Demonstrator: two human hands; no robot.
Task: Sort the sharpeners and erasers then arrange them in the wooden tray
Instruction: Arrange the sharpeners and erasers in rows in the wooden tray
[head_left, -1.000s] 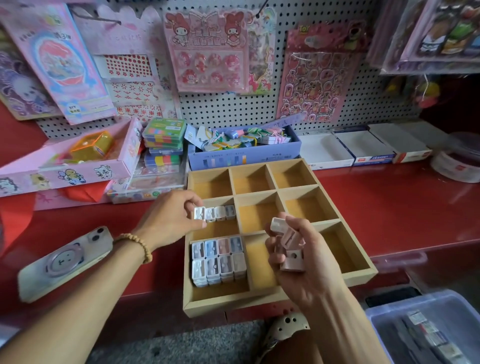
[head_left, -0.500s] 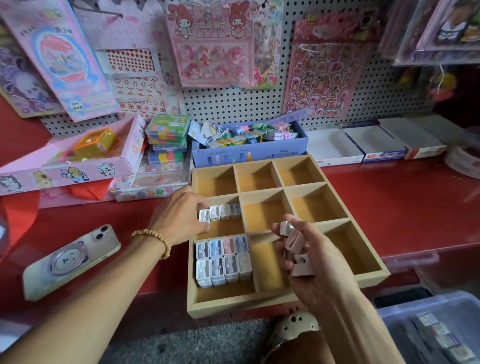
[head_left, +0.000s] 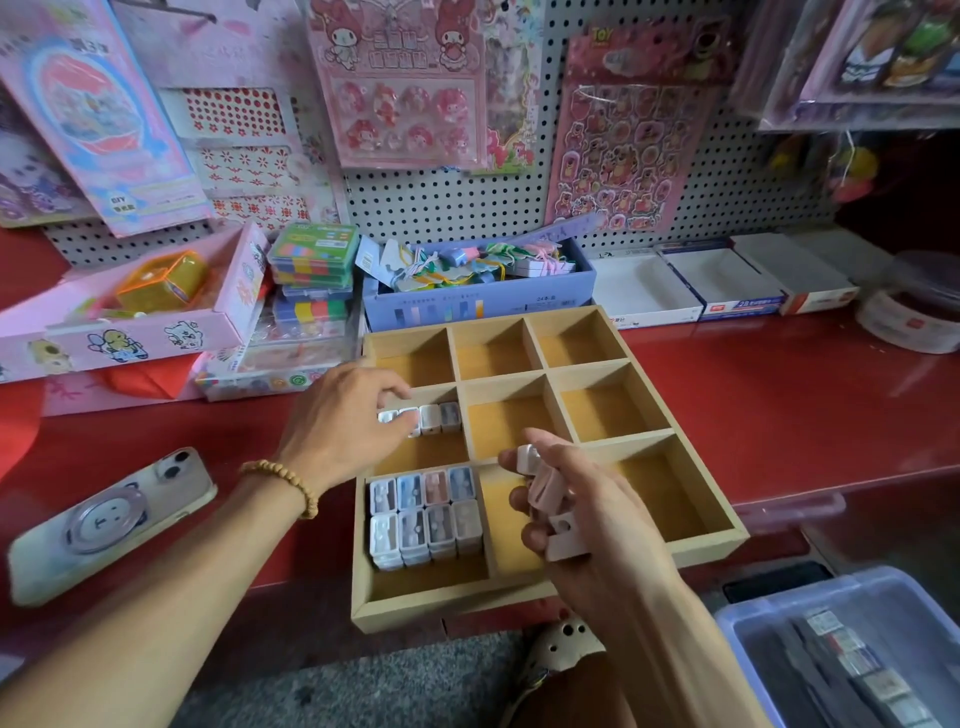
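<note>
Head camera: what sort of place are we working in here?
Most likely a stationery shop display. A pegboard hangs packaged sticker sheets, boxed stock lines the red shelf, and the wooden tray holds rows of sharpeners.

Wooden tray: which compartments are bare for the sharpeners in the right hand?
Wooden tray: the back row, the middle and right columns are bare. Crowded: the near-left compartment with eight sharpeners, and the middle-left row under the left hand.
</note>
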